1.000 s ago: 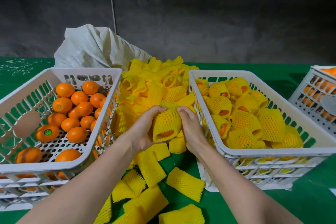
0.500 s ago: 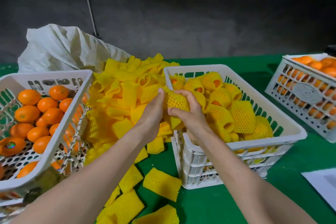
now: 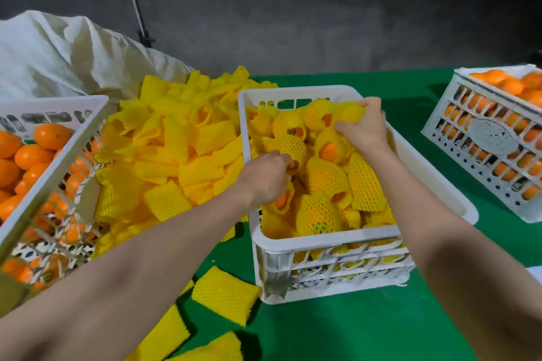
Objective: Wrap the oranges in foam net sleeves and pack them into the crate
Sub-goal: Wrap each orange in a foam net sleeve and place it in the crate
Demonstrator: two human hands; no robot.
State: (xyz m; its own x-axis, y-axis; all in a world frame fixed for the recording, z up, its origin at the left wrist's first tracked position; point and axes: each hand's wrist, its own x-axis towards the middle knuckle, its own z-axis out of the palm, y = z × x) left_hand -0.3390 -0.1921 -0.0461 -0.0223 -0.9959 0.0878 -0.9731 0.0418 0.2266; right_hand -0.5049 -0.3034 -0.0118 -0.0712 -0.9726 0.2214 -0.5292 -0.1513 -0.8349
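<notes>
The white packing crate (image 3: 322, 236) at centre holds several oranges in yellow foam net sleeves. My right hand (image 3: 363, 129) reaches to the crate's far side and grips a wrapped orange (image 3: 347, 114) from above. My left hand (image 3: 268, 177) is inside the crate by its left wall, fingers curled onto another wrapped orange (image 3: 289, 148). A heap of empty yellow sleeves (image 3: 176, 149) lies left of the crate. Bare oranges (image 3: 32, 155) fill a tilted white crate (image 3: 58, 104) at far left.
A third white crate (image 3: 484, 141) of oranges stands at the right on the green table (image 3: 352, 331). Loose flat sleeves (image 3: 225, 293) lie in front of me. A white sack (image 3: 58, 58) sits behind the heap, before a dark wall.
Both hands moved right with the wrapped orange, from over the heap into the packing crate. The hands have separated: the right went to the far side, the left stayed near the left wall.
</notes>
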